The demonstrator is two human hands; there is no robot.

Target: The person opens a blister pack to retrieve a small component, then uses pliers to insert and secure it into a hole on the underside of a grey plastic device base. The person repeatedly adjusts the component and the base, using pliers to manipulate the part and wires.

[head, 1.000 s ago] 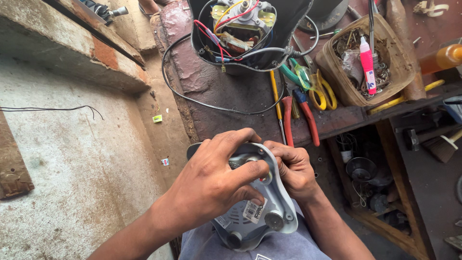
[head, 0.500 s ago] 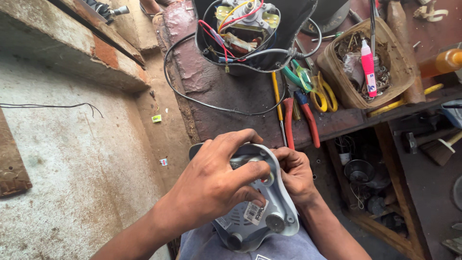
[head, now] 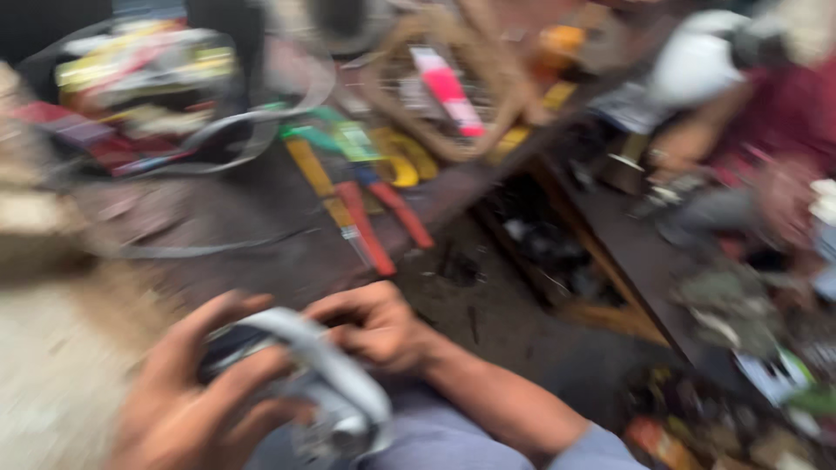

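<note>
Left hand: I am seeing my left hand [head: 205, 392] wrapping over the grey appliance housing [head: 326, 392] at the bottom left of the view, fingers [head: 252, 374] clenched around its pale curved band.
Right hand: my right hand [head: 374, 326] is pressing against the far side of the same housing, fingers curled in on it; the grasp itself is blurring.
Housing: it is sitting low in the view, in front of the near edge of the bench [head: 261, 235], held between both hands over my lap.
Bench: red-handled pliers [head: 366, 226] are lying near its near edge, with a yellow-handled tool [head: 405, 157] just beyond them.
Basket: a woven basket [head: 453, 96] is standing toward the far edge, holding a pink tube [head: 448, 91].
Far left: an open black casing with wires [head: 139, 78] is resting on the bench.
Right side: another person in a red garment [head: 784, 122] is working, too blurred to detail.
</note>
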